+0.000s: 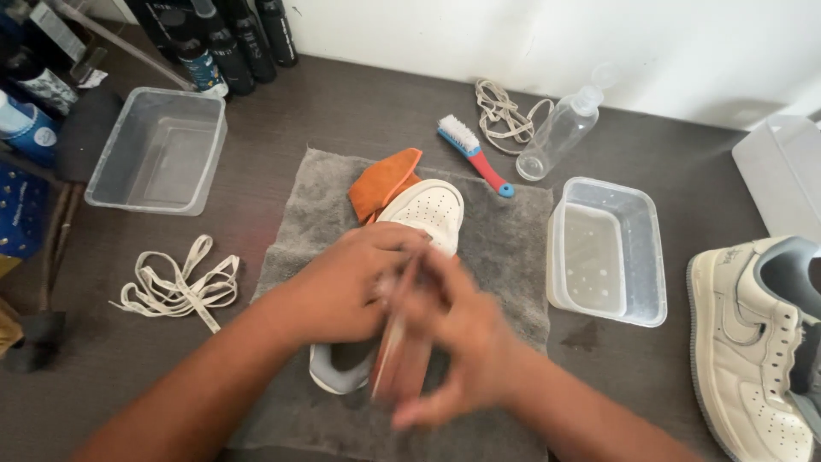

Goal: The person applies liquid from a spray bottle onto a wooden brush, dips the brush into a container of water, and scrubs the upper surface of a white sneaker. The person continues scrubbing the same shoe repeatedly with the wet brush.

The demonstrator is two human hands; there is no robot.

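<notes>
A white sneaker (430, 210) lies on a grey towel (505, 248) in the middle of the table, toe pointing away from me. My left hand (342, 287) grips the sneaker's middle and covers most of it. My right hand (453, 346) is blurred and holds a brown wooden brush (400, 364) against the sneaker's side near the heel. The grey heel (338, 375) shows below my hands. An orange cloth (382, 182) lies folded beside the toe.
Clear tubs stand at the left (158, 150) and right (609, 250), the right one holding water. A blue-red brush (475, 156), a clear bottle (558, 133), laces (181, 287) (505, 113), dark bottles (231, 38) and a second sneaker (757, 342) surround the towel.
</notes>
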